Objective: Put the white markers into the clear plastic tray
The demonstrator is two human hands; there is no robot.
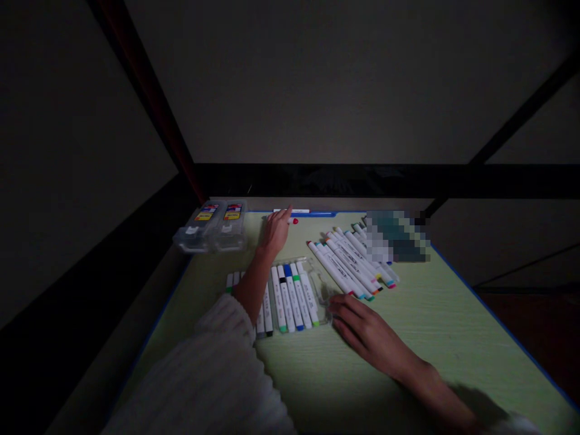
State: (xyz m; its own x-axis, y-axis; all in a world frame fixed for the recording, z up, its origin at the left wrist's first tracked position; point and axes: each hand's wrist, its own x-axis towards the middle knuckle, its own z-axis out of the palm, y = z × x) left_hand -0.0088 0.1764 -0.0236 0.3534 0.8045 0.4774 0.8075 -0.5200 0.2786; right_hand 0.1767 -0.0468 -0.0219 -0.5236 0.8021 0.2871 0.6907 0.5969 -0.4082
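Observation:
At the far side of the table, my left hand (274, 234) is closed around a marker whose red end (295, 221) pokes out to the right of the fingers. Below my left forearm lies a clear plastic tray (322, 291) holding a row of white markers (290, 299) with green, blue and black ends. My forearm and sleeve hide part of that row. The fingers of my right hand (368, 333) are closed at the tray's right front corner. A loose pile of white markers (347, 263) with many end colours lies beyond my right hand.
Two clear lidded cases (215, 226) with yellow and red labels stand at the back left. A white marker (299, 211) lies by a blue strip (324, 214) at the table's back edge. A pixelated dark object (401, 235) sits at the back right, beside the loose markers.

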